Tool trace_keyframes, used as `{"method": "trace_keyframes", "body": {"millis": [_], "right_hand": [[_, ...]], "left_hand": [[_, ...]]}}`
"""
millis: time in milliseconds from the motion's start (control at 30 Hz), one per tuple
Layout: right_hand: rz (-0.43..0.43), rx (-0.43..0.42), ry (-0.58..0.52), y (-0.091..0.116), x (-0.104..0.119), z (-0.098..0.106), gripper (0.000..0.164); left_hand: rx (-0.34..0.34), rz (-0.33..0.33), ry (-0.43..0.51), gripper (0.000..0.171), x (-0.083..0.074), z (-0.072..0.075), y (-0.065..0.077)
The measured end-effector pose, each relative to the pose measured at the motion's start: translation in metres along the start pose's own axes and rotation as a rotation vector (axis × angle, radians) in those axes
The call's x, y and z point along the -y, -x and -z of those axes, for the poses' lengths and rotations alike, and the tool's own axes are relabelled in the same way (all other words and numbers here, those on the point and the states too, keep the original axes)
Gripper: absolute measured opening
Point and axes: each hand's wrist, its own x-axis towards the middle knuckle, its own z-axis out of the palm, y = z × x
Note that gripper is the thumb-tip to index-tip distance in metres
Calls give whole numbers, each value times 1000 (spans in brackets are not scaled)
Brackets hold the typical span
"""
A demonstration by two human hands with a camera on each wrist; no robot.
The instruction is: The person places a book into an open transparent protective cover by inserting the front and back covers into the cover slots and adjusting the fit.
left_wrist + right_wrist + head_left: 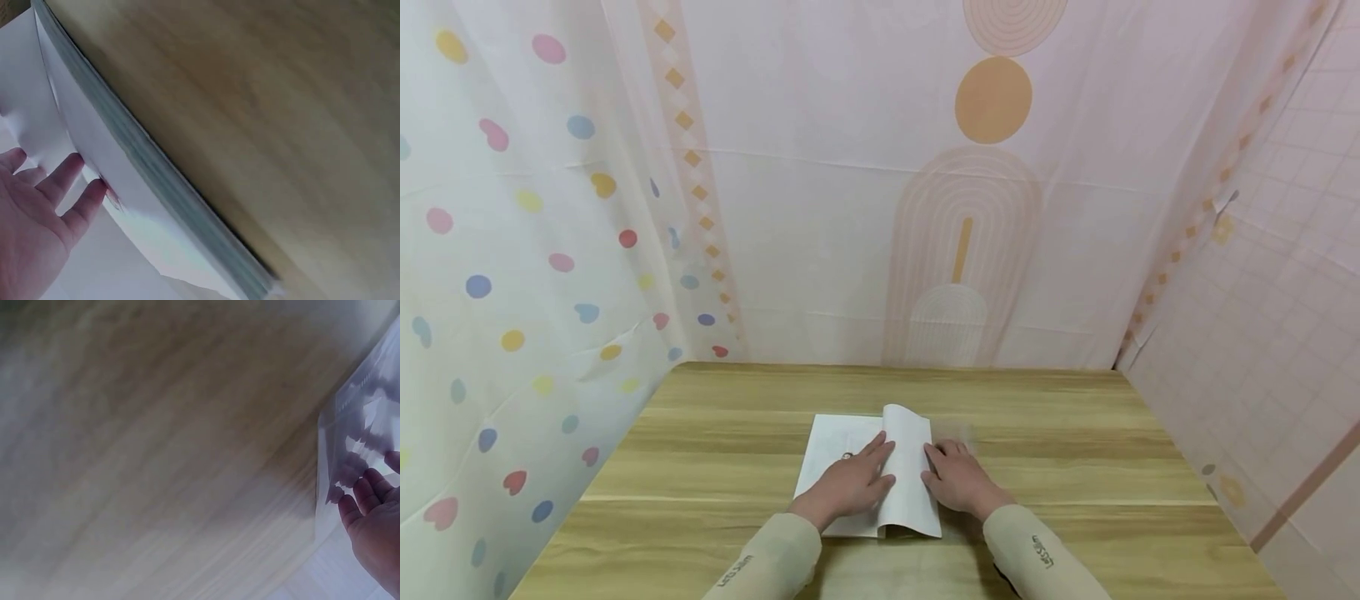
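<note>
Wooden table (715,467), curtains (812,250) behind; hands (852,485) (958,481) apart, relaxed, touching a white book (908,475).

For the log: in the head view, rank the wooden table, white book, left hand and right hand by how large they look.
Largest to smallest:
1. Wooden table
2. White book
3. Left hand and right hand: too alike to rank.

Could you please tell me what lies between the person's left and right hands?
In the head view, a curved white sheet lies between the left hand and the right hand.
</note>
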Motion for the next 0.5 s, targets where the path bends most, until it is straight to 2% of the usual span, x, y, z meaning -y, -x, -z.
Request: {"method": "trace_keyframes", "body": {"millis": [233, 500], "right_hand": [[-24, -8, -69, 1, 2, 2, 50], [-24, -23, -61, 2, 2, 2, 49]], "left_hand": [[21, 11, -22, 57, -2, 1, -3], [24, 37, -89, 57, -9, -1, -5]]}}
